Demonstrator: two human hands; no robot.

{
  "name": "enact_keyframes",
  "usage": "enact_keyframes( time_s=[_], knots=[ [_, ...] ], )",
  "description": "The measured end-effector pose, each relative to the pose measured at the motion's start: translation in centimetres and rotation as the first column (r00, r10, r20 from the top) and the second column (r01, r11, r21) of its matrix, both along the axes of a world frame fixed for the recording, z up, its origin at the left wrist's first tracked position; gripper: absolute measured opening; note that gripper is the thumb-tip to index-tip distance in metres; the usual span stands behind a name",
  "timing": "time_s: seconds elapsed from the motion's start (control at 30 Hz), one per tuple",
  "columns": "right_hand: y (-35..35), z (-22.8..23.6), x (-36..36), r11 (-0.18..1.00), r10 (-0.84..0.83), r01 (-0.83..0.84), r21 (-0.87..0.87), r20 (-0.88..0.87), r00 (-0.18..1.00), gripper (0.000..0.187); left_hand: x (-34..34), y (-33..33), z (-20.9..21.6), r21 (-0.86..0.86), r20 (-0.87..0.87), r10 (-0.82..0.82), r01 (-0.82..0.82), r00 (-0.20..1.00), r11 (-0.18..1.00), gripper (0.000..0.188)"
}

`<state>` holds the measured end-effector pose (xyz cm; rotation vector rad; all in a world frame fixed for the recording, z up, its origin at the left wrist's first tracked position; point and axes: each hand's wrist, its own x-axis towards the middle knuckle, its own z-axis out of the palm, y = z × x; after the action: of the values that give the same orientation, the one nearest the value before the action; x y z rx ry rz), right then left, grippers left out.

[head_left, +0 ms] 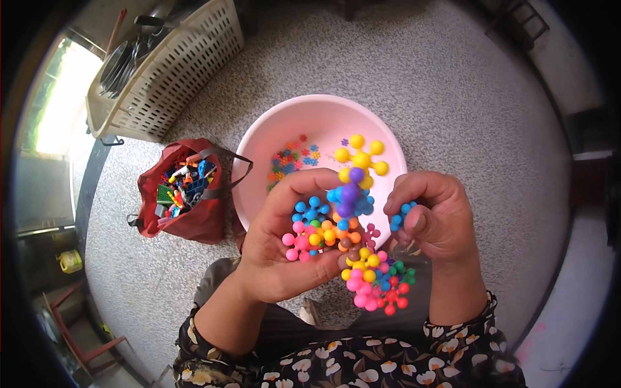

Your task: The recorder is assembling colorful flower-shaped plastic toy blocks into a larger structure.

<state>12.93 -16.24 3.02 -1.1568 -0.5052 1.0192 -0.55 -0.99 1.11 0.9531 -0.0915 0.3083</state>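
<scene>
My left hand [272,252] is closed around a cluster of linked plastic ball-knobbed building pieces [336,233] in yellow, purple, blue, pink, orange, green and red. One yellow piece [361,158] sticks out at its far end, and pink and red pieces hang off the near right side. My right hand [436,216] pinches a single blue ball-knobbed piece [402,216] between thumb and fingers, a short gap to the right of the cluster. Beneath both hands stands a pink round basin [310,107], with many small coloured pieces [294,158] lying on its bottom.
A red fabric bag [217,220] full of mixed toy bricks stands left of the basin. Behind it is a cream slatted plastic basket [168,77] holding metal kitchenware. A wooden chair [81,343] and a yellow container [70,261] are at the far left. The floor [466,103] is speckled grey.
</scene>
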Motion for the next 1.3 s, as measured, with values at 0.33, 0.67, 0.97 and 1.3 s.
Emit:
enact_keyframes(
  time_s=[0.33, 0.67, 0.97, 1.3],
  knots=[
    [-0.1, 0.7, -0.3, 0.999, -0.021, 0.020, 0.033, 0.020, 1.000, 0.033, -0.1, -0.4, 1.2, -0.029, -0.039, 0.021, -0.022, 0.999, 0.999, 0.056],
    [0.2, 0.7, -0.8, 0.992, -0.100, 0.097, 0.077, 0.030, 0.995, 0.025, -0.1, -0.2, 1.4, -0.015, -0.015, -0.019, 0.019, 1.000, 1.000, 0.058],
    [-0.1, 0.7, -0.5, 0.990, -0.022, 0.017, 0.139, 0.030, 0.999, 0.026, -0.4, -0.2, 0.0, -0.118, -0.072, -0.013, 0.004, 0.997, 0.993, 0.058],
    [-0.3, 1.5, -0.7, 0.988, -0.065, 0.031, 0.148, 0.228, 0.971, 0.022, 0.2, -0.7, 0.2, -0.029, -0.034, 0.042, -0.043, 0.999, 0.999, 0.053]
  ],
)
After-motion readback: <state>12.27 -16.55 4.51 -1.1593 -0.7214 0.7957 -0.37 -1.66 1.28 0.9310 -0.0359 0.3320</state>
